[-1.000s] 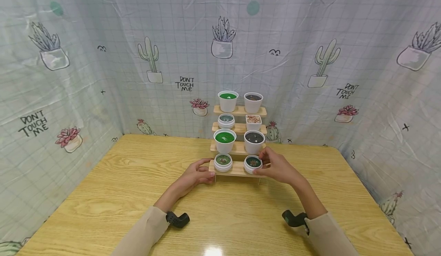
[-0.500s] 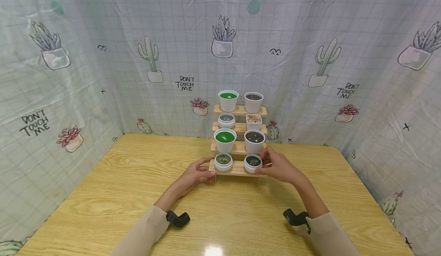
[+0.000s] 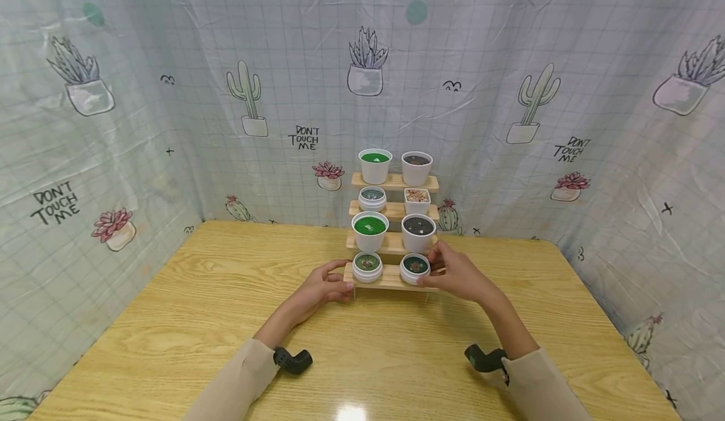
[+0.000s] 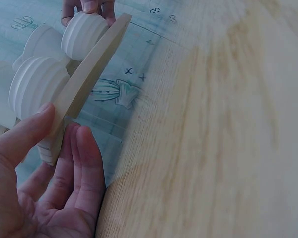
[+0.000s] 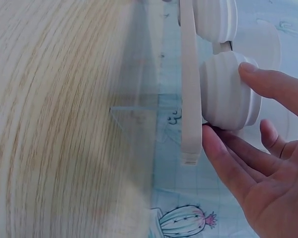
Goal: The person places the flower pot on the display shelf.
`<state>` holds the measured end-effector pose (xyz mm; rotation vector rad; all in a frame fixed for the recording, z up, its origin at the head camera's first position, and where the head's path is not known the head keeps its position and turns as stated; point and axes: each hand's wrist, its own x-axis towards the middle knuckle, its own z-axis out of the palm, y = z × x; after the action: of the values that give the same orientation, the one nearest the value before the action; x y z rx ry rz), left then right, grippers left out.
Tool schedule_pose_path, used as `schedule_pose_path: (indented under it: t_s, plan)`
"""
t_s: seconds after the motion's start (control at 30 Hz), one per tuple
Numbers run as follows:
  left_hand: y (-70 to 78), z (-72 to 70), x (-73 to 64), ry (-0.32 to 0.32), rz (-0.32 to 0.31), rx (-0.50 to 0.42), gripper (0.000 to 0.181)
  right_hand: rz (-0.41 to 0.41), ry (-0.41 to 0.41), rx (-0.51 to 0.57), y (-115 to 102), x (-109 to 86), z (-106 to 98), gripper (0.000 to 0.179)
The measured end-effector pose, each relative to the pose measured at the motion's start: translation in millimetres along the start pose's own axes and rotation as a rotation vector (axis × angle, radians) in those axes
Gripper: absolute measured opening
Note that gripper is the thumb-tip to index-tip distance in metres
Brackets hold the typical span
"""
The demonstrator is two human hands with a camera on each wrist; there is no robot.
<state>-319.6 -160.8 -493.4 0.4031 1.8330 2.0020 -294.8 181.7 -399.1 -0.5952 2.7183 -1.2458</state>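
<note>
A small wooden tiered stand (image 3: 391,277) with thin clear supports bears white pots in two columns. My left hand (image 3: 320,287) grips the left end of its lowest board; in the left wrist view the thumb lies at the board's (image 4: 89,74) upper side, the other fingers below. At the right end of that board, my right hand (image 3: 457,275) holds a low round white pot (image 3: 415,276) with a dark green top. The right wrist view has the thumb against this ribbed pot (image 5: 226,94) and fingers around its base. Another low pot (image 3: 367,274) with a mottled green top sits at left.
Higher boards carry taller white pots with bright green (image 3: 370,238) and dark grey (image 3: 418,241) fillings, a low pot (image 3: 372,203) and a square pot (image 3: 416,206) of pebbles. A plant-print curtain (image 3: 283,94) hangs behind the wooden table (image 3: 243,263).
The low pot in my right hand has shifted very slightly left on the lowest board. My left hand stays in place on the stand.
</note>
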Motion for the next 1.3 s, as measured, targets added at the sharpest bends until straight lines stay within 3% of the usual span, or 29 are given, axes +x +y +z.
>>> schedule_pose_path:
  t_s: [1.3]
  plan:
    - [1.4, -0.1, -3.5, 0.003, -0.014, -0.004, 0.077, -0.038, -0.017, -0.008, 4.5, -2.6, -2.3, 0.039]
